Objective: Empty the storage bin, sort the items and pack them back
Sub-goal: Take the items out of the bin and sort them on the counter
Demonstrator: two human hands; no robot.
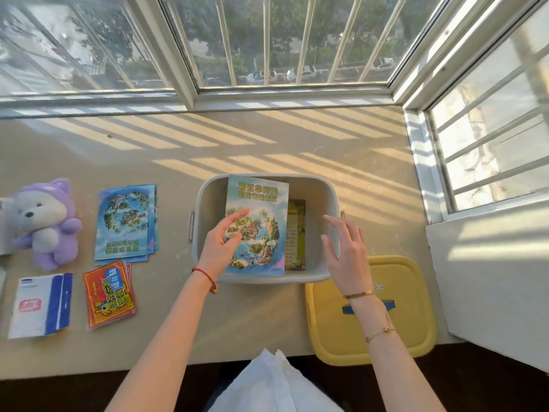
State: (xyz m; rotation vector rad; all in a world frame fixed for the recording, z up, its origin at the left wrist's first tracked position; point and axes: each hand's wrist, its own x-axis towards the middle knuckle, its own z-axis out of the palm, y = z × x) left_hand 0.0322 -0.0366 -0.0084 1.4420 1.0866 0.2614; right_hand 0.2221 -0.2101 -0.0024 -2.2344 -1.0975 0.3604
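A grey storage bin (328, 188) stands on the sill at centre. Tilted inside it is a blue island-map brochure (261, 209), which my left hand (221, 245) holds at its left edge, fingers on the cover. A yellow-green leaflet (295, 233) lies in the bin to the brochure's right. My right hand (346, 254) hovers over the bin's right rim with fingers spread, holding nothing. Left of the bin lie a stack of matching blue brochures (126, 223), a pile of orange leaflets (108, 292), a white-and-blue booklet (41, 304) and a purple plush toy (46, 223).
The bin's yellow lid (401, 328) lies flat at the sill's front right, partly over the edge. Barred windows (267, 40) close the far side and the right. A white wall ledge (490, 278) stands on the right. White cloth (273, 382) shows at the bottom.
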